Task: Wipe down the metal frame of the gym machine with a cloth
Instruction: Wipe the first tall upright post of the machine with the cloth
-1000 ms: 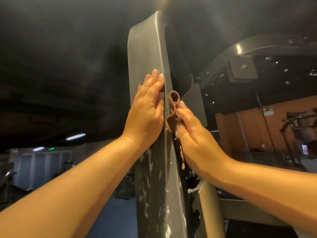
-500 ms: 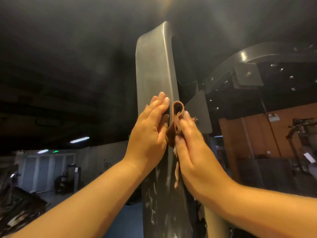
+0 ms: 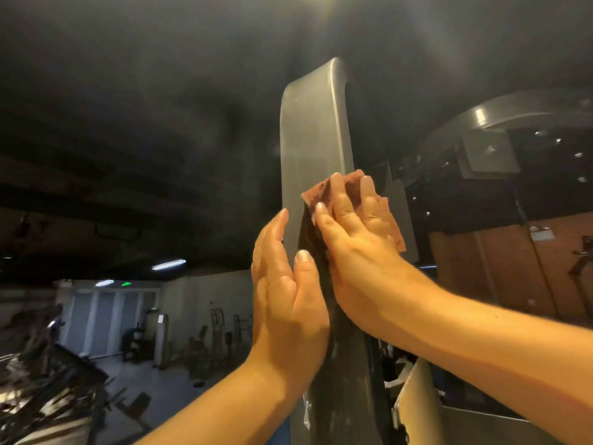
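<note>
Pressing cloth (image 3: 394, 228) on frame (image 3: 311, 133) w/ R hand (image 3: 359, 252), fingers straight, slightly apart. L hand (image 3: 285, 309) flat on frame, fingers together.

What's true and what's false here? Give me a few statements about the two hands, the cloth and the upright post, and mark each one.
1. The right hand presses the cloth flat against the upright frame post. True.
2. The left hand holds a second cloth. False: it holds nothing and rests bare against the post, just below the right hand.
3. The cloth is blue. False: it is reddish brown.
4. The rounded top of the post rises above both hands. True.
5. The cloth is draped over the top of the post. False: it sits partway up, under the right hand's fingers.
</note>
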The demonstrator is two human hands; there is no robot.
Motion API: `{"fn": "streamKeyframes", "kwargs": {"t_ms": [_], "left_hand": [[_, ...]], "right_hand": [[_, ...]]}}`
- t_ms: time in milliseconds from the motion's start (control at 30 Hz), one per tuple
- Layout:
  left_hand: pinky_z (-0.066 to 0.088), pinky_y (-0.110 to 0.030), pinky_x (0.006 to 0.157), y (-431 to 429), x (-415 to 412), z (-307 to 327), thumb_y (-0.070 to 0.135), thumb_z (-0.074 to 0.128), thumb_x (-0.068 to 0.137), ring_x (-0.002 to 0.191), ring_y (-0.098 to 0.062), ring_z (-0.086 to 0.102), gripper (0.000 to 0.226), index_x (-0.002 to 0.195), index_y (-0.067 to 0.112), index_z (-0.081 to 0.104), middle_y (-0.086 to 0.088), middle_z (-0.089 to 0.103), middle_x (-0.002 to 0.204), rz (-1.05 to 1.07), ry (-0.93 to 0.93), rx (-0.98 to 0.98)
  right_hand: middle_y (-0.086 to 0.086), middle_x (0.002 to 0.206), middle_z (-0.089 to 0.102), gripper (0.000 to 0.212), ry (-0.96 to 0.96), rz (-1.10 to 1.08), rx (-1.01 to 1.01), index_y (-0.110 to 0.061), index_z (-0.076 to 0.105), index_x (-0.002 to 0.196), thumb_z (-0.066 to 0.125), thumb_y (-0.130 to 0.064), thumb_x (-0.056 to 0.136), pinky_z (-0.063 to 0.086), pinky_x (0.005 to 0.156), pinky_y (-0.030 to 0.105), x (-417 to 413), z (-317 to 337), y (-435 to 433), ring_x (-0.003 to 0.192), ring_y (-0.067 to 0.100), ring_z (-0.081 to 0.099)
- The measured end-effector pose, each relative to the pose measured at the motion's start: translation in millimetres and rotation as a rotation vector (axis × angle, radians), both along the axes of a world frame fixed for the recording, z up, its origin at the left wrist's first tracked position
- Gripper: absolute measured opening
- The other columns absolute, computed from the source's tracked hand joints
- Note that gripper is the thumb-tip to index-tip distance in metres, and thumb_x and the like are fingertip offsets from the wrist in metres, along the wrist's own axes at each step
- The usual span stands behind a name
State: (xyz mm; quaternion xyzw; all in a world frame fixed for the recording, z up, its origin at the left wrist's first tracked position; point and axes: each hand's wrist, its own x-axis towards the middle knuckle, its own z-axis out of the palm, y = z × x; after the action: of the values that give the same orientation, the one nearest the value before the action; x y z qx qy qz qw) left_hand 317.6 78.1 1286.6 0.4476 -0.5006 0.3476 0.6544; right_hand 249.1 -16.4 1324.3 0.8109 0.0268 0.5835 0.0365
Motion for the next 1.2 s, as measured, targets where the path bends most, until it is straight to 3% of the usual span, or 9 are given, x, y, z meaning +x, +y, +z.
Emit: {"fn": "streamKeyframes", "kwargs": {"t_ms": [67,167,233,300,433,667,800,933,1200], "left_hand": [[0.041,-0.032,0.118,-1.4,-19.8,2.4,0.048,0.042,0.101,0.140,0.004,0.045,0.049,0.150,0.045,0.039,0.023,0.044,0.154,-0.218,0.056,0.017],[0.043,-0.034,0.119,-4.0,-32.4,23.4,0.061,0.031,0.105,0.137,-0.003,0.052,0.055,0.155,0.039,0.042,0.013,0.054,0.151,-0.381,0.196,0.124],[0.039,-0.036,0.121,-9.4,-32.6,36.7,0.072,0.026,0.102,0.142,-0.006,0.049,0.068,0.157,0.036,0.040,0.007,0.051,0.156,-0.333,0.187,0.213],[0.019,-0.042,0.130,-15.0,-34.0,48.2,0.083,0.022,0.094,0.158,-0.009,0.019,0.083,0.164,0.037,0.020,0.008,0.022,0.172,-0.197,0.132,0.278],[-0.005,-0.040,0.131,-18.8,-21.1,74.1,0.061,0.020,0.104,0.156,-0.002,-0.016,0.070,0.166,0.031,0.004,0.014,-0.009,0.173,0.077,0.011,0.293],[0.001,-0.034,0.131,-20.4,-0.1,30.6,0.060,0.026,0.104,0.153,0.008,-0.016,0.069,0.165,0.039,0.001,0.023,-0.009,0.171,0.311,-0.096,0.300],[0.002,-0.034,0.131,-24.2,14.8,71.3,0.036,0.034,0.113,0.157,0.002,-0.009,0.062,0.166,0.030,0.003,0.015,-0.003,0.174,0.337,-0.088,0.247],[-0.003,-0.033,0.131,-26.0,17.6,125.3,0.029,0.030,0.113,0.159,-0.007,-0.007,0.060,0.166,0.028,0.002,0.011,-0.003,0.174,0.395,-0.081,0.254],[0.006,-0.031,0.131,-20.7,35.1,105.5,0.041,0.026,0.103,0.158,-0.003,0.002,0.066,0.166,0.025,0.014,0.010,0.010,0.174,0.408,-0.292,0.237]], "right_hand": [[0.007,0.161,0.035,0.051,0.099,0.250,0.116,-0.008,0.036,0.156,0.042,-0.018,0.107,0.034,0.121,0.042,-6.2,9.4,10.6,0.145,0.022,0.039],[-0.027,0.138,0.045,0.042,0.076,0.486,0.233,-0.022,0.053,0.147,0.048,-0.011,0.107,0.033,0.100,-0.003,-17.7,22.8,13.9,0.122,-0.015,0.043],[-0.020,0.132,0.060,0.039,-0.039,0.583,0.278,-0.020,0.062,0.138,0.053,-0.006,0.103,0.045,0.103,0.011,-25.1,29.7,10.2,0.122,-0.002,0.056],[-0.007,0.132,0.064,0.036,-0.125,0.640,0.293,-0.016,0.064,0.133,0.060,-0.005,0.099,0.053,0.104,0.026,-31.6,36.6,6.6,0.122,0.011,0.062],[-0.004,0.146,0.051,0.035,-0.219,0.491,0.291,-0.018,0.060,0.132,0.051,-0.004,0.102,0.035,0.100,-0.002,-24.7,55.5,-8.4,0.132,0.004,0.047],[-0.014,0.169,0.004,0.048,-0.132,0.549,0.323,-0.035,0.030,0.158,0.038,-0.029,0.111,0.022,0.109,0.003,11.6,69.3,-26.0,0.152,0.003,0.010],[-0.011,0.168,0.019,0.051,-0.189,0.646,0.359,-0.033,0.022,0.160,0.036,-0.030,0.112,0.027,0.126,0.038,27.3,67.7,-30.8,0.153,0.008,0.022],[-0.016,0.167,0.020,0.052,-0.177,0.641,0.342,-0.034,0.021,0.161,0.036,-0.030,0.112,0.021,0.126,0.031,29.8,65.8,-36.3,0.152,0.002,0.019],[-0.014,0.166,0.024,0.050,-0.201,0.674,0.318,-0.031,0.025,0.161,0.037,-0.029,0.112,0.024,0.126,0.033,33.1,63.2,-37.0,0.151,0.001,0.023]]}}
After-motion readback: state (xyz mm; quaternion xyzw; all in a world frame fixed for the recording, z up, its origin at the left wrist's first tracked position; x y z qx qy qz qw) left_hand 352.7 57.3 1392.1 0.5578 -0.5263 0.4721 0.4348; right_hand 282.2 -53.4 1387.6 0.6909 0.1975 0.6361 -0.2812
